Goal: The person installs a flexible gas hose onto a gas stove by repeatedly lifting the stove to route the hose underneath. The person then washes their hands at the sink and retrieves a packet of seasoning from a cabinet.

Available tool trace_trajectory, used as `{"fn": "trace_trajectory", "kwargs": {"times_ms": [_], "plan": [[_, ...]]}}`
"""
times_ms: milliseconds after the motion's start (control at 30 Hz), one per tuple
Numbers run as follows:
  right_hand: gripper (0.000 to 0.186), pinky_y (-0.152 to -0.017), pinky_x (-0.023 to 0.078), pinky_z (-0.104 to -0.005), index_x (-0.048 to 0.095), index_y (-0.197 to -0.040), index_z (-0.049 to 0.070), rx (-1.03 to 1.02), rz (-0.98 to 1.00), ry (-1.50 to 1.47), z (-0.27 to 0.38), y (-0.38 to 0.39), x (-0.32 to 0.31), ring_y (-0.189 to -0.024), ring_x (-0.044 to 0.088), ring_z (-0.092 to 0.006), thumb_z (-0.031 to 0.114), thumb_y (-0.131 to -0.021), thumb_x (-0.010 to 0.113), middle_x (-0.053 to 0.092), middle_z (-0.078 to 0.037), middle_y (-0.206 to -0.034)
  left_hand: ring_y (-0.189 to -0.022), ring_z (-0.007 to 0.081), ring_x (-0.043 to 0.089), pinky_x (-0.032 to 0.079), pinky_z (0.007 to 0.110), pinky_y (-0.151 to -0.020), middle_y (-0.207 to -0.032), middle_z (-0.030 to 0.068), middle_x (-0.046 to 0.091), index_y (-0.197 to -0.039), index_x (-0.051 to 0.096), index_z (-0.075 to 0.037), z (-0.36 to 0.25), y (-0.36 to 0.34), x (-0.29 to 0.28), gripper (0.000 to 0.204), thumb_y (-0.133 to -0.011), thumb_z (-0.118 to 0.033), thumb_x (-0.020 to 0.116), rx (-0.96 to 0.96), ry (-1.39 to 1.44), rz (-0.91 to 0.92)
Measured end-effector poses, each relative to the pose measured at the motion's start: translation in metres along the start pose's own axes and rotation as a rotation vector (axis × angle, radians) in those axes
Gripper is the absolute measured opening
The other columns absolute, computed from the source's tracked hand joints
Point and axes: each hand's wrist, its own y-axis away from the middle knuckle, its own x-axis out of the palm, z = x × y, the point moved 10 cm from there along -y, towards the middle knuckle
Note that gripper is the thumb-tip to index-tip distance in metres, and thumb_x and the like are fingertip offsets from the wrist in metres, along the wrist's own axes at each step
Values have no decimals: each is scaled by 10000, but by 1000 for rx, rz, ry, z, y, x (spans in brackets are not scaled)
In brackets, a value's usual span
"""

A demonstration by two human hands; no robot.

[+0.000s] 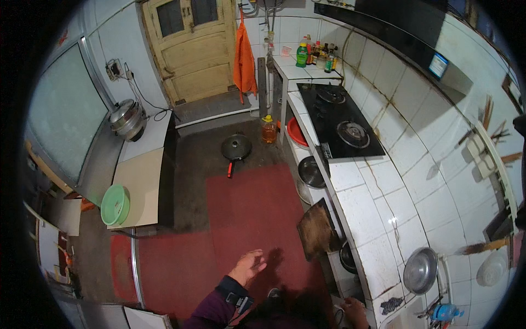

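My left hand (249, 267) is held over the red floor mat (249, 214), fingers loosely bent and apart, with nothing in it. A purple sleeve and a dark strap with a small device cover that wrist. At the lower edge, my right hand (356, 314) hangs beside the front of the white tiled counter (361, 225); its fingers are partly visible, loosely apart, and I see nothing held. Nearest above it are a dark pan (347, 257) on the shelf under the counter and a worn wooden board (319, 229) leaning against the counter's front.
A lidded frying pan (236, 147) and an oil bottle (268, 130) stand on the floor. The black gas stove (339, 122) is on the counter, a metal basin (421, 271) nearer. Left, a low table (139, 183) bears a green basin (115, 205) and a metal pot (127, 118).
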Motion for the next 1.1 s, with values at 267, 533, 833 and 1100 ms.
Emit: {"fn": "trace_trajectory", "kwargs": {"times_ms": [267, 533, 833, 1100], "plan": [[433, -891, 549, -475, 720, -1133, 51, 35, 5, -19, 156, -176, -44, -1054, 680, -393, 418, -905, 692, 722, -202, -1099, -922, 252, 598, 570, 438, -819, -986, 76, 600, -1136, 619, -52, -115, -121, -75, 168, -985, -123, 602, 59, 139, -95], [516, -887, 555, -466, 638, -1325, 84, -330, 135, 206, 350, -372, -32, -1026, 693, -390, 435, -949, 661, 728, -198, -1105, -876, 258, 589, 571, 447, -846, -947, 95, 567, -1160, 593, -17, -322, -160, -138, 208, -1019, -152, 521, 573, -795, -61], [384, -797, 569, -443, 629, -1254, 19, -165, 40, -708, 502, -521, -73, -960, 695, -336, 257, -957, 678, 687, -180, -1105, -801, 239, 602, 490, 369, -665, -969, 106, 624, -1168, 616, 0, -495, -299, -96, 243, -1011, -173, 549, 786, -960, 72], [291, -790, 532, -428, 650, -1256, 86, -180, 218, 417, 630, -632, 8, -904, 671, -270, 235, -1039, 527, 686, -144, -1147, -735, 311, 667, 511, 442, -584, -838, 129, 677, -1012, 695, -37, -711, -564, -48, 191, -883, -174, 665, 591, -1302, -337]]}}
